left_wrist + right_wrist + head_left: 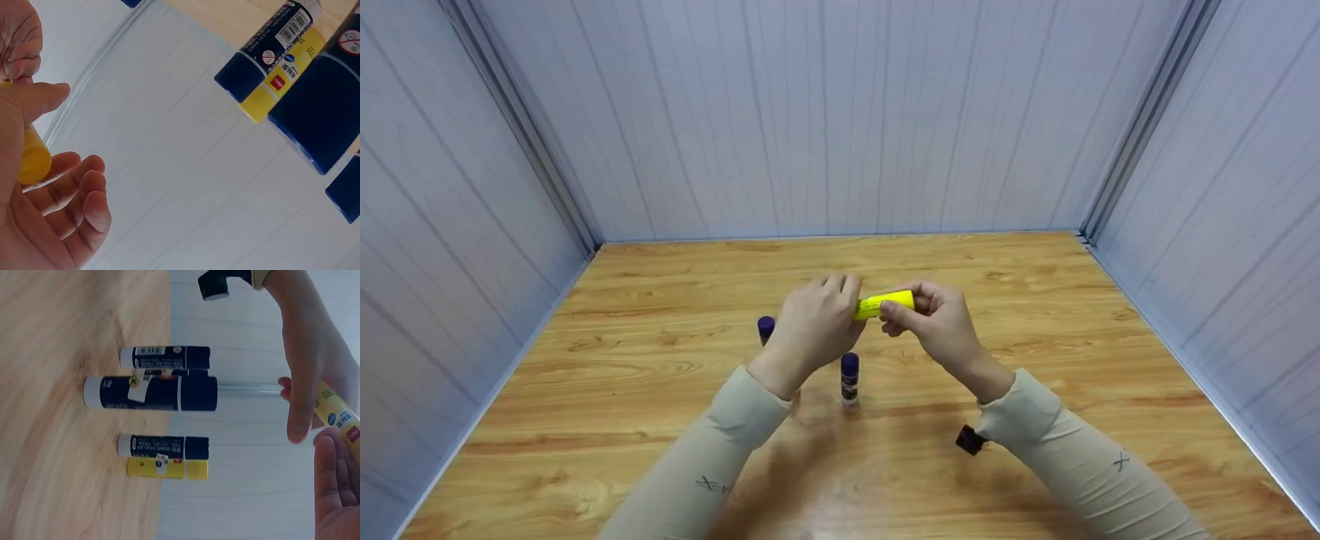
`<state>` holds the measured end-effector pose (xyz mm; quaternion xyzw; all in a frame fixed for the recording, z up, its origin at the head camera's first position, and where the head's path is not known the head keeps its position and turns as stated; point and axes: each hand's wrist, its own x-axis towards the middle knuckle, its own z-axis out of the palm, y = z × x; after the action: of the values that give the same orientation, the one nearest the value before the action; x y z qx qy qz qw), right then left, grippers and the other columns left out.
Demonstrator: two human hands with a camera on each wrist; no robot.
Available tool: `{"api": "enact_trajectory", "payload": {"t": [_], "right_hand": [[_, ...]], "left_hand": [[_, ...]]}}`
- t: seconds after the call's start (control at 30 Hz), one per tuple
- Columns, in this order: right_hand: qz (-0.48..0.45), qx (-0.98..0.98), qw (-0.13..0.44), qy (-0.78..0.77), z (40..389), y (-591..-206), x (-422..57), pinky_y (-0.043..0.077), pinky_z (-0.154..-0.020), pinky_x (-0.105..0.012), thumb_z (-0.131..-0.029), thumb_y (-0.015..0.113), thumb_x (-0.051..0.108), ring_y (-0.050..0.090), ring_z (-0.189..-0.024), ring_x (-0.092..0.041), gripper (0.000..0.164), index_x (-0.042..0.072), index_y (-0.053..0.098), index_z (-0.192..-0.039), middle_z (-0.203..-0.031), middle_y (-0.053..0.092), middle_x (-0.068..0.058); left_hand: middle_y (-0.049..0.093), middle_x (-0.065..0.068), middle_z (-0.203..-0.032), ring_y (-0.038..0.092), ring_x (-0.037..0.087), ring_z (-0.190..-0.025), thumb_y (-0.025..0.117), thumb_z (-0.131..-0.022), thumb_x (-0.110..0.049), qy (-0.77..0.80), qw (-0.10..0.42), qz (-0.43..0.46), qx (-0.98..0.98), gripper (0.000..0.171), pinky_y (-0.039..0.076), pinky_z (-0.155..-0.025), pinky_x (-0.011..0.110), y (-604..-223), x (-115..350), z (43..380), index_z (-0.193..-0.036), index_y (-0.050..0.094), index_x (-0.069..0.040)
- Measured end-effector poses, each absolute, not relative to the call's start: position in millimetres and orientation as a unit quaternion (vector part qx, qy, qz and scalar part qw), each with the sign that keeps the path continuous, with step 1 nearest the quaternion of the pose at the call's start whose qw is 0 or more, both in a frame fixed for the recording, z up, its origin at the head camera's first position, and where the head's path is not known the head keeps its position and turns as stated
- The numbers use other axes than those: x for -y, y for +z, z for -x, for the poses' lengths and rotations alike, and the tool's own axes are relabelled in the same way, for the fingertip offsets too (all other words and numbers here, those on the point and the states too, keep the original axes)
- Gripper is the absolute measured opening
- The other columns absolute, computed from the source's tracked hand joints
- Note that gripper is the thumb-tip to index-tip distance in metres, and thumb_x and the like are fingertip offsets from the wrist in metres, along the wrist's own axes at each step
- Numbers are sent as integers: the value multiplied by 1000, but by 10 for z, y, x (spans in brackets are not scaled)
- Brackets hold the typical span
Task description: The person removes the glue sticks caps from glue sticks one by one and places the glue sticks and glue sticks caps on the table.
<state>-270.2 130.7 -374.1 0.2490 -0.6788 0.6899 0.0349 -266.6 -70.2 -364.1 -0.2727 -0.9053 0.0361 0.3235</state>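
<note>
Both hands hold a yellow glue stick (894,301), nearly level above the wooden table. My left hand (817,319) grips its left end, with the back of the hand hiding that part in the head view. At the other end my right hand (945,322) pinches the stick between thumb and fingers. In the left wrist view the left hand (62,219) has its thumb and bent fingers about the yellow stick (35,160). Blue and red print shows on the glue stick (337,415) in the right wrist view.
Several dark blue glue sticks stand upright on the table, one (850,379) just below the hands and another (766,327) partly behind the left hand. A second yellow glue stick (166,468) stands beside a blue one (163,446). Pale panel walls (840,120) enclose the table.
</note>
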Motion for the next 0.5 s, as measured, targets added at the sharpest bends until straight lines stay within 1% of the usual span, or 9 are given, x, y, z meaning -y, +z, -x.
{"api": "enact_trajectory", "payload": {"t": [0.07, 0.13, 0.23, 0.33, 0.4, 0.5], "right_hand": [[-241, 675, 28, 697, 2715, -3779, -1287, 59, -67, -38, -90, 70, 6, 69, -72, -38, 26, -11, 63, -108, -91, 66, -34], [-235, 669, 24, 704, 2712, -3801, -1266, 59, -66, -37, -89, 71, 9, 70, -70, -35, 28, -10, 63, -107, -92, 65, -36], [-235, 665, 27, 708, 2701, -3820, -1237, 59, -65, -37, -88, 74, 14, 70, -69, -30, 32, -10, 63, -105, -91, 65, -37], [-240, 660, 31, 711, 2687, -3826, -1215, 59, -64, -37, -86, 76, 20, 70, -68, -28, 36, -8, 63, -104, -89, 67, -33], [-244, 658, 34, 711, 2685, -3832, -1208, 59, -64, -37, -85, 77, 23, 70, -68, -28, 37, -7, 64, -104, -88, 68, -30], [-244, 660, 25, 710, 2693, -3820, -1212, 59, -65, -38, -86, 76, 19, 70, -69, -30, 34, -7, 64, -104, -88, 69, -28]], "left_hand": [[62, 5, -85, 60, 17, -63, 66, -91, -34, 41, 326, 273, 904, 30, 54, -51, 29, -3638, 681, 2661, -102, 58, -8], [60, 3, -81, 54, 15, -55, 64, -93, -33, 50, 329, 271, 903, 26, 50, -45, 27, -3638, 661, 2657, -97, 57, -8], [54, 1, -69, 40, 11, -45, 62, -94, -29, 67, 334, 265, 902, 22, 39, -37, 25, -3642, 638, 2653, -87, 55, -9], [47, -1, -60, 28, 8, -42, 62, -93, -25, 80, 342, 262, 899, 24, 28, -35, 23, -3650, 626, 2648, -77, 51, -11], [44, -1, -57, 24, 8, -43, 62, -93, -23, 81, 344, 261, 898, 26, 25, -36, 23, -3653, 624, 2648, -74, 49, -12], [44, -2, -57, 24, 8, -44, 62, -92, -21, 74, 343, 265, 898, 25, 25, -36, 22, -3653, 630, 2647, -73, 49, -12]]}}
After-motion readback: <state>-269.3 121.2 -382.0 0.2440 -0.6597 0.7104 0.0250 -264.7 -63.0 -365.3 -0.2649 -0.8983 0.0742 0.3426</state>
